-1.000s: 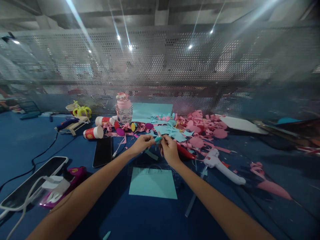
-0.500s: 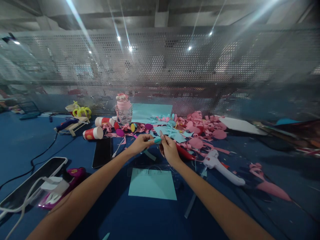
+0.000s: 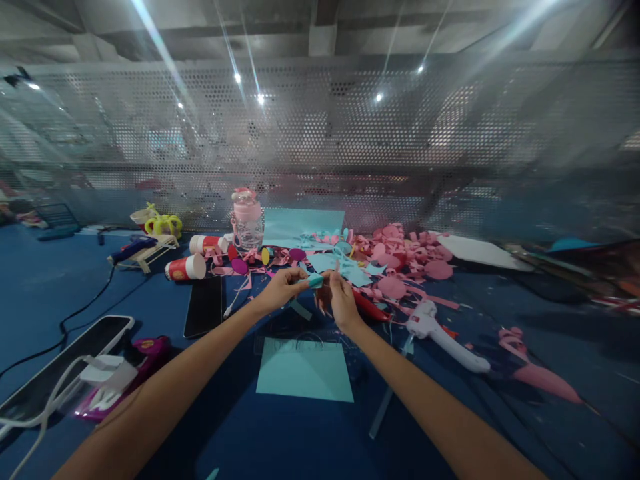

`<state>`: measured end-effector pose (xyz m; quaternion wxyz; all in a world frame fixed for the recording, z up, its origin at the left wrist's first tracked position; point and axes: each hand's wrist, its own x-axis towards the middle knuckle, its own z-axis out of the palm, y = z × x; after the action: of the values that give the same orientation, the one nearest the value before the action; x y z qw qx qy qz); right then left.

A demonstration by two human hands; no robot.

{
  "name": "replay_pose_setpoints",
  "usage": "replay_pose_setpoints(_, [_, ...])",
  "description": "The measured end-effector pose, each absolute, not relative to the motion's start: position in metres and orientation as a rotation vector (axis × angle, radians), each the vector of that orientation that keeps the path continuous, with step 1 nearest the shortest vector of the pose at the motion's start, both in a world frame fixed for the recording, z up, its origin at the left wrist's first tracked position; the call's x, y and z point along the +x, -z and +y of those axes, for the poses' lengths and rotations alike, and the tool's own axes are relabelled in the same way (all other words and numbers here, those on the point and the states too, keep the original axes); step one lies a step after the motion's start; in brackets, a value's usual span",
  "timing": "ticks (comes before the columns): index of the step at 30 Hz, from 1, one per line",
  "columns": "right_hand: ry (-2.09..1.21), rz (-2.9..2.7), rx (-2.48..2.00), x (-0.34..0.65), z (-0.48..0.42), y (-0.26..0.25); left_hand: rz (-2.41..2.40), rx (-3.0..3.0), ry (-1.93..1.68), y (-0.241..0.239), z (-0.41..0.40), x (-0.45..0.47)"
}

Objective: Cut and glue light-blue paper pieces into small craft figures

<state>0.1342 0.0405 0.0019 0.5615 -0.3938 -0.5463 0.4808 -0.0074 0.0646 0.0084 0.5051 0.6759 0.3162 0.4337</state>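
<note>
Both of my arms reach forward over a blue table [image 3: 280,440]. My left hand [image 3: 281,288] and my right hand [image 3: 341,299] meet above the table's middle and pinch a small rolled strip of teal paper [image 3: 315,281] between their fingertips. A loose teal tail [image 3: 301,309] hangs down from it. Below the hands lies a flat teal sheet [image 3: 304,370] on a clear cutting board.
A white glue gun [image 3: 443,335] lies right of my right hand. Pink and teal paper scraps [image 3: 400,257] pile up behind. A pink bottle [image 3: 247,220], two red-and-white cups [image 3: 187,267], a dark phone [image 3: 203,306] and a cabled tablet [image 3: 65,363] lie at the left.
My right hand's fingers have curled closer onto the teal roll and turned it slightly. The arms otherwise stay where they were.
</note>
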Motion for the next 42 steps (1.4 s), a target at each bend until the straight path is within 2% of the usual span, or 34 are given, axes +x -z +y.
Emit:
replay_pose_setpoints(22, [-0.807, -1.439, -1.026, 0.137, 0.04, 0.001, 0.735, 1.634, -1.11, -0.003, 0.065, -0.004])
replay_pose_setpoints(30, [-1.128, -1.258, -0.934, 0.129, 0.042, 0.001, 0.735, 1.675, -1.131, -0.005, 0.063, -0.005])
replay_pose_setpoints(42, [-1.405, -1.11, -0.832, 0.127, 0.044, 0.0, 0.711, 1.684, -1.109, -0.013, 0.063, -0.008])
